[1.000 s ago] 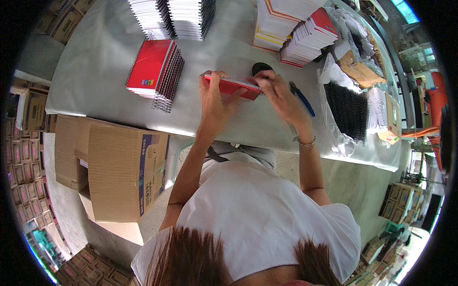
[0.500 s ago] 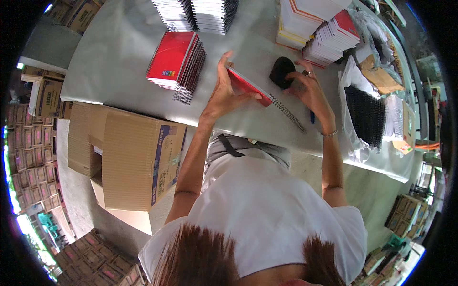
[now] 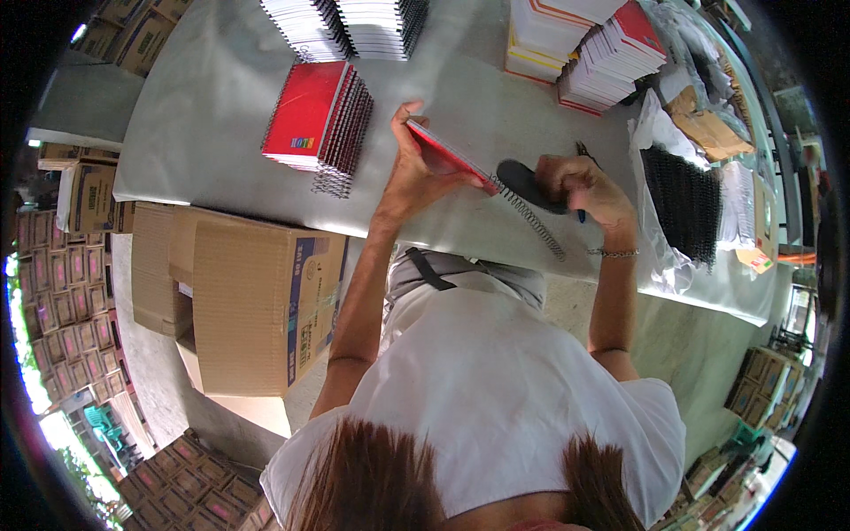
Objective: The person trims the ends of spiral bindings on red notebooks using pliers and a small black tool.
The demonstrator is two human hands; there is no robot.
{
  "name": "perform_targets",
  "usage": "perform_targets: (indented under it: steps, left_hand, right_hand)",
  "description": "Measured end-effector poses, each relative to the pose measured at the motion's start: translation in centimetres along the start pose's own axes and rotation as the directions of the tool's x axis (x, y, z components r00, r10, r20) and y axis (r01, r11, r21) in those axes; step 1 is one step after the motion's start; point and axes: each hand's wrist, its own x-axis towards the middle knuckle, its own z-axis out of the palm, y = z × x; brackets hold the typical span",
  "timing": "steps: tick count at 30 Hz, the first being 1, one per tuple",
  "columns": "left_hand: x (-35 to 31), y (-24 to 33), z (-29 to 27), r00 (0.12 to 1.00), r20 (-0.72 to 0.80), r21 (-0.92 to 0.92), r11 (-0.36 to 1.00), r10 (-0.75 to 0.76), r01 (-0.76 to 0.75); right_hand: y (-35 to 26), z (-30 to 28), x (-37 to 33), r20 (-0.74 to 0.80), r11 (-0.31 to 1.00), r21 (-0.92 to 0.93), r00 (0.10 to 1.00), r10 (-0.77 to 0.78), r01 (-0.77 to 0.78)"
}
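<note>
My left hand is closed around a thin red notebook, thumb on its cover and fingers behind. A dark spiral wire sticks out past the notebook's near right end, over the table. My right hand, slightly blurred, grips a black oval pad. The pad's left end is beside the place where the wire leaves the notebook; whether it touches the wire I cannot tell. To the left stands a stack of red spiral notebooks, with loose wire ends hanging from its near side.
Further spiral-bound stacks stand at the back. Unbound red-covered books sit at the back right. Plastic bags with black spiral wires lie along the right. A dark tool is beyond my right hand. An open cardboard box stands left, below the table.
My right hand has picked up the black pad from the table and brought it nearer, against or beside the wire's start. The left hand still holds the notebook, shifted slightly left.
</note>
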Motion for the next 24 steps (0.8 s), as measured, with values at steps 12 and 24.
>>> perform_targets:
  steps: [12,24]
  left_hand:
    - [0.4,-0.5,0.0,0.999,0.031,-0.099,0.995,0.021,-0.017]
    - [0.4,-0.7,-0.1,0.999,0.039,-0.034,0.999,0.009,-0.008]
  right_hand:
    - [-2.8,2.5,2.3,-0.162,0.868,-0.341,0.933,0.322,-0.36]
    - [-2.4,2.7,1.8,-0.271,0.917,0.0,0.883,0.384,-0.399]
